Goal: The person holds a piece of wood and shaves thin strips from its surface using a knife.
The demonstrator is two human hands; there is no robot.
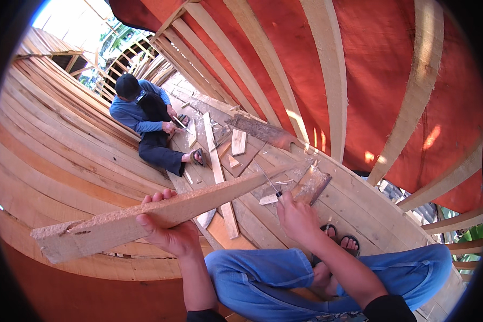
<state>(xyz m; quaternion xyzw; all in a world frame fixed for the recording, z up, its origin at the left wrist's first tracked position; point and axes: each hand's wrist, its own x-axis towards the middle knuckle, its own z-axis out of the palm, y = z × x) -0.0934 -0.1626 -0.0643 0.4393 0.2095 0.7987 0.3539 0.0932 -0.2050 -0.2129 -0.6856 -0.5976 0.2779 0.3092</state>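
Note:
A long tapered wooden plank (pixel 161 213) slants across the middle, its broad rough end at the left and its narrow tip away to the right. My left hand (pixel 172 232) is closed round it near the broad end, thumb on the near side and fingertips showing over the top. In my right hand (pixel 298 216), closed in a fist, is a knife (pixel 266 176) with a long thin blade and a dark collar at the handle; the fist covers most of the handle. Its blade points up and left, close beside the plank's narrow part; whether they touch I cannot tell.
Loose boards (pixel 214 155), offcuts and shavings lie over the plank floor (pixel 252 212). Beyond sits a co-worker (pixel 145 115) with wood in hand. Curved ribs (pixel 333 75) against red sheeting (pixel 375 70) rise at the right; a curved planked wall (pixel 64 145) stands left. Sandals (pixel 350 244) are by my legs.

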